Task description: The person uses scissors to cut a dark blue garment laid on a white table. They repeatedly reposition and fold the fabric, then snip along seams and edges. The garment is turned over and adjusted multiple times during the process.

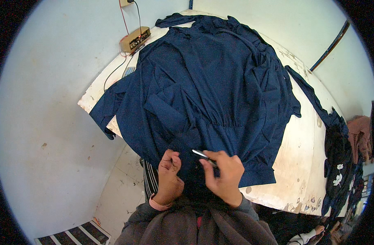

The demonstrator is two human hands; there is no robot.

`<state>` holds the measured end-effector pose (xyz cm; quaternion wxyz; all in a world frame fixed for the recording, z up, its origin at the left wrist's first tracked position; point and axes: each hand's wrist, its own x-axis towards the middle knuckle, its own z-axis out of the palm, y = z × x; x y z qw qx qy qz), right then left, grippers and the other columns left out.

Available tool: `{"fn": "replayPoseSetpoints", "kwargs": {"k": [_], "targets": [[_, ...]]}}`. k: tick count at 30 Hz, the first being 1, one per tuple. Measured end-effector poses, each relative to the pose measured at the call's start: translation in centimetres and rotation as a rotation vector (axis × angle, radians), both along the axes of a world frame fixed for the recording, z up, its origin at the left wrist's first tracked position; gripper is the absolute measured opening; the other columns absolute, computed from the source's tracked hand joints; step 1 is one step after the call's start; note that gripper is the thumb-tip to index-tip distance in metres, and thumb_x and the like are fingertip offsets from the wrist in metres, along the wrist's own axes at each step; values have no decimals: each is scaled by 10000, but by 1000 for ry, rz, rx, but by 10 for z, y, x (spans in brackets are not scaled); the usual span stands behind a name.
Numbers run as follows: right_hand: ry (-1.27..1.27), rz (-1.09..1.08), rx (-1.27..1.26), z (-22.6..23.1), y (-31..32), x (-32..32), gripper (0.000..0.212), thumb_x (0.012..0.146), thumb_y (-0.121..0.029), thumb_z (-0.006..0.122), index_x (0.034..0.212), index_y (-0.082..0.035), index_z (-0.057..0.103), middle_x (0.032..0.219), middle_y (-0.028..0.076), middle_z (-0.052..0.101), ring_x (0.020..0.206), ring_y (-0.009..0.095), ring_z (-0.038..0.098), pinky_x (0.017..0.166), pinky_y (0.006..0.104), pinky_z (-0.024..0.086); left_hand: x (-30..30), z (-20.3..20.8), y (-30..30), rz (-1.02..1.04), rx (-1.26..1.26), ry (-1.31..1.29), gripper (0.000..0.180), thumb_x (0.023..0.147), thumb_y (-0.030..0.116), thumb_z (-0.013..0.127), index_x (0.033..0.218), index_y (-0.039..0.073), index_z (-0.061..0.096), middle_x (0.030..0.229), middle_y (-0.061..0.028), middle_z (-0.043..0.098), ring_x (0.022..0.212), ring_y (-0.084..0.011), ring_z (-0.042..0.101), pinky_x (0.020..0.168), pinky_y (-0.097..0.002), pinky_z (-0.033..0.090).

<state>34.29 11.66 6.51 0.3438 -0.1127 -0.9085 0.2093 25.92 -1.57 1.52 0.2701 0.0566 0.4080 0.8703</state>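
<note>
A large dark blue garment (232,81) with a gathered waist seam lies spread in loose folds over the table, its near part hanging toward me. My right hand (224,173) grips small thread snips (204,156), whose bright metal tip points left, above the near part of the garment. To the left, my left hand (169,173) is closed, thumb and fingers curled together over the cloth. Whatever is between those fingers is too small or hidden to make out. A short gap separates the two hands.
The pale wooden table (293,163) has worn, stained edges. At its far left stand a tan box with wires (136,39) and a small keypad-like object (129,71). Dark clothes (337,163) hang over the right side. Another person's hand (319,230) shows at lower right.
</note>
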Motion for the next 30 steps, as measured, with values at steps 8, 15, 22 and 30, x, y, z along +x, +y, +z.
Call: {"fn": "replayPoseSetpoints", "kwargs": {"k": [8,15,22,30], "targets": [[31,90,-588,-19,9,0,362,752,-164,881,1017,-43,666,904,90,710,676,208,642,659,329,495,-13,5,3,-62,164,-248,413,1052,368,573,1374,122,494,1287,-49,631,1218,-232,601,1071,-413,468],[172,167,-984,-19,-1,-7,550,801,-43,856,1273,-25,572,1003,56,695,883,87,646,748,231,529,-12,-2,-2,-4,-107,275,198,974,225,733,1049,76,626,992,6,646,925,-101,563,837,-258,442],[80,293,-1147,-37,20,-20,171,883,8,786,1034,17,705,982,5,700,813,10,589,663,176,466,-57,3,-33,-88,-382,545,55,1018,25,587,1004,26,640,1045,-107,719,974,-171,692,911,-310,526],[53,240,-1273,-40,25,-17,162,896,-33,793,1037,-18,716,875,-75,652,699,-28,503,594,159,376,-126,-7,-156,567,-1794,962,210,1005,38,567,1207,-6,607,1144,-185,711,1073,-272,700,974,-411,508]]}}
